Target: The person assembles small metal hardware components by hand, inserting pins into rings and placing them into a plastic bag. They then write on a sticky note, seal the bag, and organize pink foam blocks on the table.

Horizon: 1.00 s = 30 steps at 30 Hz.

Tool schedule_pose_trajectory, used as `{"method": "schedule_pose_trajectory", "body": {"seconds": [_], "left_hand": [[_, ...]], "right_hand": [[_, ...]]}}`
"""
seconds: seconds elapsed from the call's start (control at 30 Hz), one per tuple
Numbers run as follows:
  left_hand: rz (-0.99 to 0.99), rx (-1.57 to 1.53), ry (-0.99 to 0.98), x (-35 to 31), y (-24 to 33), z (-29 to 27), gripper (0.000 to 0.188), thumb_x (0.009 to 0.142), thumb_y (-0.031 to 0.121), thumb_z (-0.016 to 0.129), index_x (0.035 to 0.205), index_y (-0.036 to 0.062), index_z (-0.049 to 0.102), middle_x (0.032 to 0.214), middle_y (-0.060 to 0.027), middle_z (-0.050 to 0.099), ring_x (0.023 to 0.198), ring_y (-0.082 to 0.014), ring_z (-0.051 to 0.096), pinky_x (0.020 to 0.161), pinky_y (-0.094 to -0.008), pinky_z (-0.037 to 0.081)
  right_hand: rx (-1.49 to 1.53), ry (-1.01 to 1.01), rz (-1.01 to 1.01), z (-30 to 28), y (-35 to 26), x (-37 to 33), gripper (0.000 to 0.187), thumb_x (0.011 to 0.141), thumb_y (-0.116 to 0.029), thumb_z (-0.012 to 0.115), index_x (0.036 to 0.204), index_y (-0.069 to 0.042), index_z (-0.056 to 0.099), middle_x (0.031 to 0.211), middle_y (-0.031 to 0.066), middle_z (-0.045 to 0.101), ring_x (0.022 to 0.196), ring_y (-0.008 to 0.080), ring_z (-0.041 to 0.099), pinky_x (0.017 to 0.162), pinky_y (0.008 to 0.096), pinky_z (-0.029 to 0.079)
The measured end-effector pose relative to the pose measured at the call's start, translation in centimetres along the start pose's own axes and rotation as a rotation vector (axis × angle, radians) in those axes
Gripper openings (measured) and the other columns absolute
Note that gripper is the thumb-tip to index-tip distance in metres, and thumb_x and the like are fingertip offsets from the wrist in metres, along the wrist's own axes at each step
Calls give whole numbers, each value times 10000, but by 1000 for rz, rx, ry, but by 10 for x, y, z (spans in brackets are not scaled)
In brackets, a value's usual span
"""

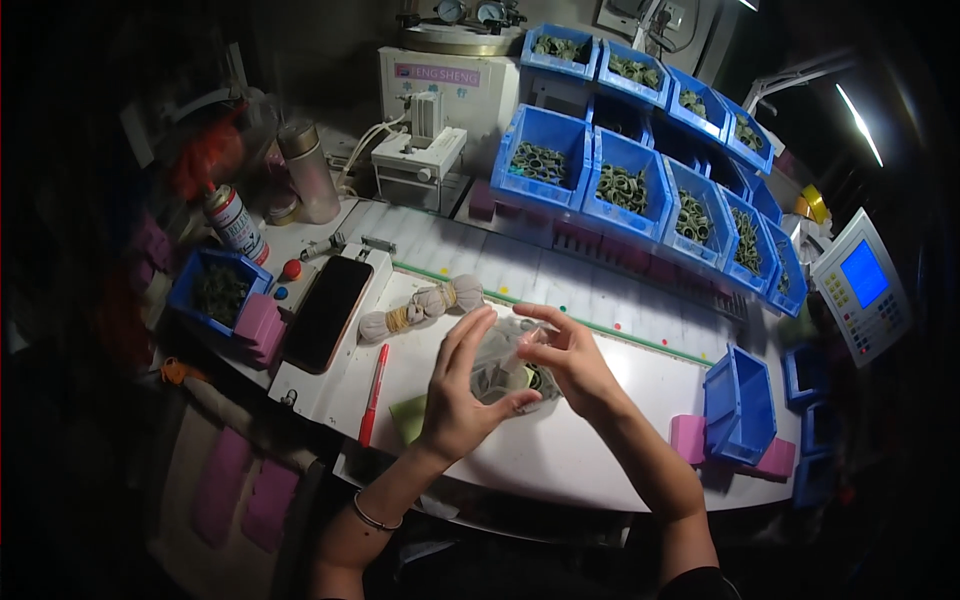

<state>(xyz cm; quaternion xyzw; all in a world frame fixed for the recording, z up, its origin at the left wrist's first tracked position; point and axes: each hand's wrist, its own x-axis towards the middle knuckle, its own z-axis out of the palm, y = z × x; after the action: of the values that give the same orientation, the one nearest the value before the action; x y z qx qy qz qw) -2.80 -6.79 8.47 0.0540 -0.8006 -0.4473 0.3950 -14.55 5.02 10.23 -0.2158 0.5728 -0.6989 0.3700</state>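
Observation:
Between my hands, above the white worktop, is a clear plastic bag (490, 375) with dark green rings inside it. My left hand (460, 385) curves round its left side, fingers up and thumb across the lower front. On the other side my right hand (568, 358) pinches the upper edge of the plastic between thumb and fingers. Part of the bag is hidden behind the hands. A red marker pen (375, 395) and a pale green slip (408, 414) lie left of my left hand. Just beyond it rests a grey cloth bundle (425, 306) tied with bands.
Blue bins (540, 160) of green rings rise in tiers at the back. A tilted blue bin (740, 405) stands right, near a scale display (862, 275). At left are a dark phone (328, 315), a blue bin (212, 290), a spray can (236, 225) and a bottle (308, 170).

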Motion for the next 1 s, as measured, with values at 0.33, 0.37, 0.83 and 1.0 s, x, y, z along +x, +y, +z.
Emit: {"method": "schedule_pose_trajectory", "body": {"seconds": [0.33, 0.37, 0.83, 1.0], "left_hand": [[-85, -248, -270, 7, 1, 8, 115, 843, 57, 594, 895, -42, 619, 833, -133, 635, 786, -271, 617, 724, -315, 487], [-239, -420, -265, 7, 6, 8, 128, 875, 72, 559, 891, -37, 624, 836, -122, 639, 782, -245, 617, 726, -306, 489], [-739, -825, -241, 29, -28, 41, 229, 974, 142, 373, 883, -11, 517, 635, -43, 557, 644, -153, 561, 732, -288, 472], [-442, -574, -324, 15, -5, 41, 280, 815, -7, 547, 1063, -4, 416, 716, 1, 465, 619, -59, 410, 613, -213, 390]], "right_hand": [[11, -112, -11, -4, -76, -22, 471, 825, 14, 618, 1269, 1, 461, 915, 68, 568, 816, 141, 598, 732, 266, 517], [-5, -102, -8, -5, -79, -25, 461, 829, 17, 611, 1265, 3, 461, 923, 72, 570, 830, 150, 608, 742, 271, 525], [-1027, -118, 14, -74, -51, 9, 328, 710, 57, 526, 1022, 9, 616, 677, 92, 657, 647, 179, 653, 596, 330, 502], [-1071, -260, -355, -24, -67, -39, 267, 790, -11, 538, 1055, -33, 523, 859, 190, 569, 760, 367, 569, 647, 415, 471]]}}
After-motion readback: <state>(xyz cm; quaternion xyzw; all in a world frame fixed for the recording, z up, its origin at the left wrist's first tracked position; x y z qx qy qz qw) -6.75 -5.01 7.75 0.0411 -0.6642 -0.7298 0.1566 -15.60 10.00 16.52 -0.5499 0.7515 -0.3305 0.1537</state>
